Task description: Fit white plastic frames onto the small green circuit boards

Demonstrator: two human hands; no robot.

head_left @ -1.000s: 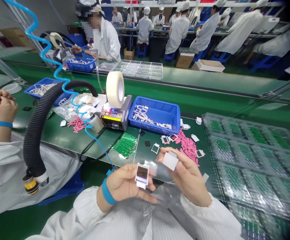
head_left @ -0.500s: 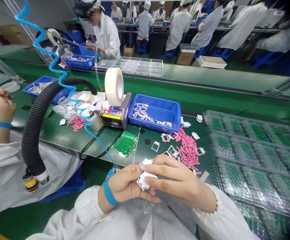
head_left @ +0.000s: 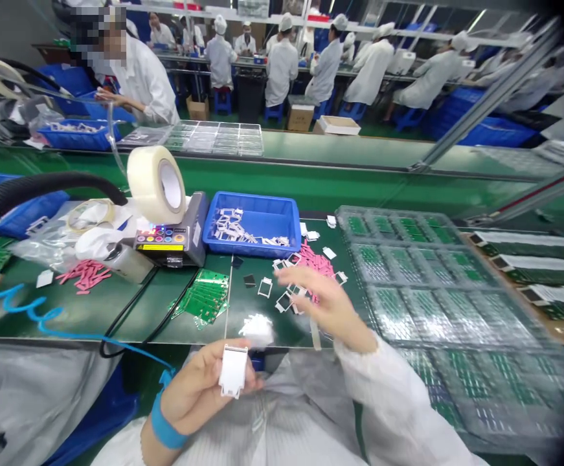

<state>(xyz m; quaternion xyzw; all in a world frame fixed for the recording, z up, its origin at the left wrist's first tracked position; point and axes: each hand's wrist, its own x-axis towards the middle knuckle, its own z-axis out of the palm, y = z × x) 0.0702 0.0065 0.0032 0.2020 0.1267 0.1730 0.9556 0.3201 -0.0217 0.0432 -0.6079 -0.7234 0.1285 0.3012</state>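
My left hand (head_left: 199,385), with a blue wristband, is closed around a small white plastic frame with a white sheet in it (head_left: 234,370). It holds the frame upright near the table's front edge. My right hand (head_left: 323,304) reaches over the table, a little smeared by motion, its fingers stretched out and apart with nothing seen in them. Below its fingers lie several loose white frames (head_left: 284,301) and a heap of pink strips (head_left: 316,260). Bright white pieces (head_left: 257,330) lie at the table's edge, just beyond my left hand.
A blue bin (head_left: 272,226) with white frames stands beside a tape dispenser (head_left: 169,243) carrying a large tape roll (head_left: 153,181). Green circuit boards (head_left: 204,294) lie in front. Clear trays (head_left: 398,285) of boards fill the right. A black hose (head_left: 43,188) crosses the left. Co-workers sit beyond.
My right hand has let go of the white piece and moved forward over the loose frames. The left hand keeps hold of it, now turned upright. The view has swung right.
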